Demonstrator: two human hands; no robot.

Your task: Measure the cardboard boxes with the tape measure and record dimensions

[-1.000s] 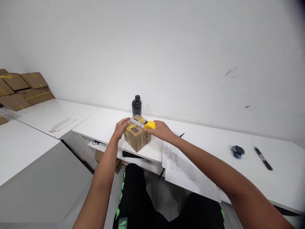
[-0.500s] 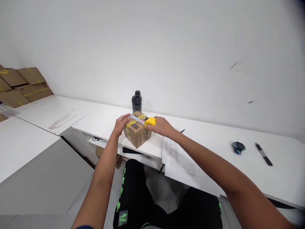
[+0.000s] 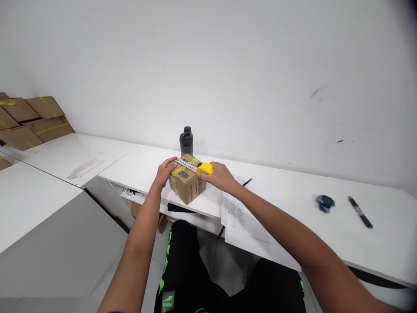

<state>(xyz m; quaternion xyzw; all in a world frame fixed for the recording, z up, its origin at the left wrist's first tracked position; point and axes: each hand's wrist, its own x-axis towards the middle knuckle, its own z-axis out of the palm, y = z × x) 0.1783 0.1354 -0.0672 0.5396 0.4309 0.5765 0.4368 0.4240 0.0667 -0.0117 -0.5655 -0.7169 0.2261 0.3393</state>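
Observation:
A small cardboard box (image 3: 187, 190) with yellow tape stands on the white table near its front edge. Across its top lies the numbered white blade of a tape measure (image 3: 204, 168), whose case is yellow. My right hand (image 3: 220, 175) is closed around that case at the box's right edge. At the upper left edge of the box, my left hand (image 3: 165, 171) pinches the blade's end, its fingers against the cardboard. The very tip of the blade is hidden by the fingers. Just behind the box a dark bottle (image 3: 186, 141) stands upright.
Written paper sheets (image 3: 235, 211) overhang the front edge, with a pen (image 3: 247, 181) by them. Further right lie a dark blue-green gadget (image 3: 325, 203) and a black marker-like stick (image 3: 360, 212). Cardboard boxes (image 3: 48, 128) are stacked far left. A wall (image 3: 247, 78) rises behind the table.
The view has shifted slightly. Both hands keep their hold, and the blade still lies over the box top; the yellow case looks very slightly tilted compared with before.

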